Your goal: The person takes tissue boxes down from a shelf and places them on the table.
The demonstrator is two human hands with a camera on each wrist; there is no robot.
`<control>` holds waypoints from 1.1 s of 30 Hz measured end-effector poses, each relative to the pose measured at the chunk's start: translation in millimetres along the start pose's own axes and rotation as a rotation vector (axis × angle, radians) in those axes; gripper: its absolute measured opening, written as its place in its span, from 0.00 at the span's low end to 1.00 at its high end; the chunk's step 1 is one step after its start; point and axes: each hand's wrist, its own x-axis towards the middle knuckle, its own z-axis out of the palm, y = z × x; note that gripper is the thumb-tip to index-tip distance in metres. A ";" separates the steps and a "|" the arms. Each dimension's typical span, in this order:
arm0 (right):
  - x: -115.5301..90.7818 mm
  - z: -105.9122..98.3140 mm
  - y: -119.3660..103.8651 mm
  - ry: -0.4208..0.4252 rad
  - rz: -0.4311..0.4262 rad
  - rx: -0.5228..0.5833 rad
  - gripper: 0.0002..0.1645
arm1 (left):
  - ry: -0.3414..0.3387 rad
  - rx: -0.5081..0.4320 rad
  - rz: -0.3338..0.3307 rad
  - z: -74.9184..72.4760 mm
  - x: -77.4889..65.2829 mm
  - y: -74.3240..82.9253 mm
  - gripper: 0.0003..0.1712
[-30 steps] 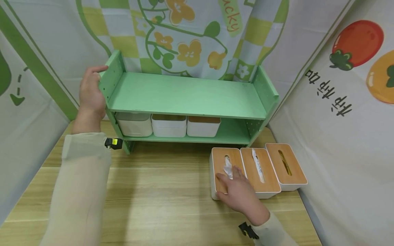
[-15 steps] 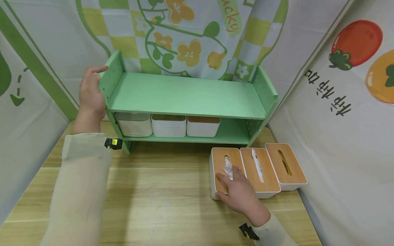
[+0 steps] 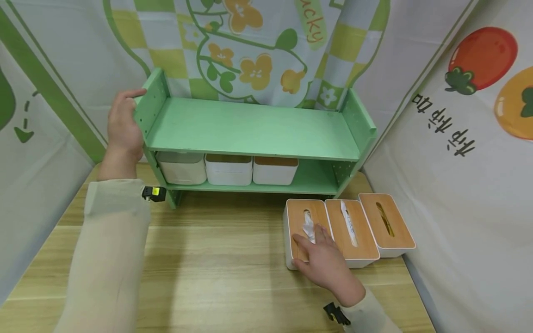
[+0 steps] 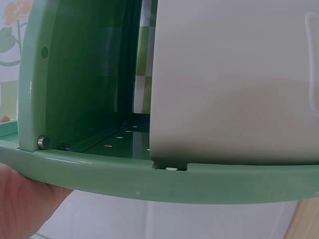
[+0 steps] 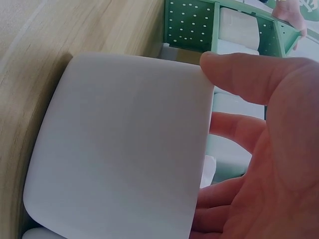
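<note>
In the head view my left hand [image 3: 125, 129] holds the side panel of a green two-tier shelf [image 3: 250, 129], its fingertips over the upper edge. The left wrist view shows part of that hand [image 4: 25, 204] against the shelf's rim. My right hand [image 3: 325, 263] rests on the wood-coloured lid of a white tissue box [image 3: 296, 215], a tissue sticking out of its slot. Its thumb [image 5: 239, 74] touches the box's near top edge in the right wrist view, and the fingers spread across the lid. Beside it stand a second tissue box [image 3: 364, 238] and a third [image 3: 401, 217].
On the lower tier sit a pale box [image 3: 183, 171] and two white boxes with brownish tops [image 3: 229, 173], to the left of a gap. Everything stands on a wooden table [image 3: 220, 259]. Printed cloth [image 3: 437, 194] hangs close at the back and both sides.
</note>
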 end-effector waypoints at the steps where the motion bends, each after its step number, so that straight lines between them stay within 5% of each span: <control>1: -0.1 0.4 0.3 0.002 0.000 -0.003 0.36 | 0.000 -0.001 0.002 -0.1 0.6 -0.6 0.30; 13: 4.2 -11.2 6.0 0.021 0.033 0.088 0.42 | 0.001 -0.014 -0.002 0.2 1.7 -0.5 0.29; 23: 20.4 -45.2 42.4 0.442 0.037 0.259 0.47 | 0.008 -0.007 0.014 1.2 1.0 0.6 0.30; 28: 36.7 -68.2 70.1 0.601 0.012 0.441 0.48 | 0.004 -0.001 0.013 1.1 0.6 0.8 0.30; 33: 61.0 -90.2 88.6 0.607 -0.120 0.778 0.40 | -0.001 0.009 -0.005 0.2 -0.6 1.6 0.30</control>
